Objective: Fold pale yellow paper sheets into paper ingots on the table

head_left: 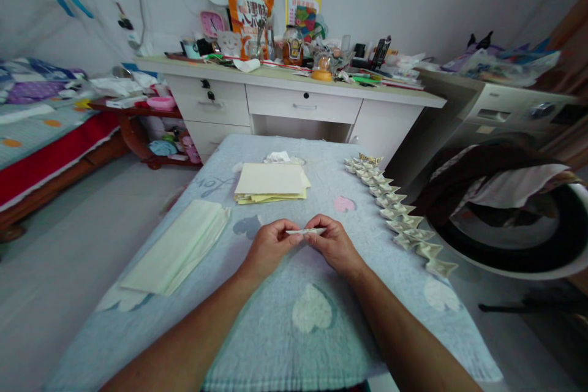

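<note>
Between my two hands, above the middle of the cloth-covered table, is a small flat piece of folded paper (305, 231). My left hand (272, 246) pinches its left end between thumb and fingers. On the other end, the thumb and fingers of my right hand (334, 244) are closed the same way. Beyond my hands lies a stack of cream and yellow paper sheets (273, 180). Left of my left hand rests a pile of long pale green paper (177, 248). A row of several folded paper pieces (397, 211) runs along the table's right side.
A light blue patterned cloth (275, 331) covers the table. Crumpled white tissue (278, 157) lies behind the paper stack. A white desk (303, 101) crowded with jars and packets stands beyond. At right is a washing machine (505, 116) with its door open; a bed (55, 135) is at left.
</note>
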`<control>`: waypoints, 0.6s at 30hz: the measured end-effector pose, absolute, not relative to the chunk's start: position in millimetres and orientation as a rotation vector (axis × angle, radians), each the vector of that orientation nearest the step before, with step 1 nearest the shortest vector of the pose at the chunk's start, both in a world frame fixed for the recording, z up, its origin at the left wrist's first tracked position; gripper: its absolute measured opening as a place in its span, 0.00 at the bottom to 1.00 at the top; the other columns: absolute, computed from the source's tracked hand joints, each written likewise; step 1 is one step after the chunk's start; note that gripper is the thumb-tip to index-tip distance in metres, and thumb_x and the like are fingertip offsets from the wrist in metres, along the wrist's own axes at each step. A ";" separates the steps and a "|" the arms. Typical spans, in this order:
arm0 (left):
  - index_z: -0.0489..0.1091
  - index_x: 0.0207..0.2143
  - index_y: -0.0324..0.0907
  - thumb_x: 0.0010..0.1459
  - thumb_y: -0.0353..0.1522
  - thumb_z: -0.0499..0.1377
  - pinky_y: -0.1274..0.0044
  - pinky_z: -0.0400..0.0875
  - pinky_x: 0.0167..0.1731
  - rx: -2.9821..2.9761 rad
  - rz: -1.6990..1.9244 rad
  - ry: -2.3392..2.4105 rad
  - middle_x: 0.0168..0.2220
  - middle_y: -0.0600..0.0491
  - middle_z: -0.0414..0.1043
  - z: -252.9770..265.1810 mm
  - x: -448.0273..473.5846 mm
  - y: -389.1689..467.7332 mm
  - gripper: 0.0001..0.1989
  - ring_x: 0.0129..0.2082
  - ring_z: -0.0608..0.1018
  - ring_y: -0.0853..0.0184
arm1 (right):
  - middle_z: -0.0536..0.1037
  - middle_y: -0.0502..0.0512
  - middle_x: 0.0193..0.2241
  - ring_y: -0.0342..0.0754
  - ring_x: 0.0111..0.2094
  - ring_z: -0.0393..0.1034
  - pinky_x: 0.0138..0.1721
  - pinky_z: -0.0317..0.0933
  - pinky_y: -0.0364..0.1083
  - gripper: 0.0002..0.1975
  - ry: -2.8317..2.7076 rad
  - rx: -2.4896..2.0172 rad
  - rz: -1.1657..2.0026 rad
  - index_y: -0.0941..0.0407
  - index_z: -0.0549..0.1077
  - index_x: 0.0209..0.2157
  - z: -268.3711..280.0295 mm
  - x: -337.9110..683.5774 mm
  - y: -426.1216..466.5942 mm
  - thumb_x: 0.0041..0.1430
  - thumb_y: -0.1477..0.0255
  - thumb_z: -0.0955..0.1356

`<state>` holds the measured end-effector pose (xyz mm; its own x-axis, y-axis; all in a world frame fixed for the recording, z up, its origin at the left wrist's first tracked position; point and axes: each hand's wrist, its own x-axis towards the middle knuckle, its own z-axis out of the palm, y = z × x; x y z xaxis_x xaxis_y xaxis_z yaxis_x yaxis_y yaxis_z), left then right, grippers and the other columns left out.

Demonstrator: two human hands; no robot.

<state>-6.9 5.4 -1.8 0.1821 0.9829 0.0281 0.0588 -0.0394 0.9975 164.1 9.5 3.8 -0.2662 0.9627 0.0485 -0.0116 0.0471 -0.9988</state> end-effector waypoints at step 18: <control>0.76 0.30 0.39 0.50 0.38 0.63 0.80 0.65 0.26 1.465 1.031 1.130 0.25 0.53 0.74 4.7 -9.2 3.5 0.11 0.25 0.73 0.69 | 0.71 0.49 0.25 0.42 0.29 0.63 0.32 0.56 0.41 0.11 -1.641 -1.011 1.242 0.57 0.72 0.27 8.9 165.9 8.3 0.55 0.63 0.69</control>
<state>-9.2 3.5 4.7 0.2070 0.9767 0.0561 0.1451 -0.0873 0.9856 165.9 8.3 8.9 -0.3380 0.9307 0.1401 0.1177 0.1895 -0.9748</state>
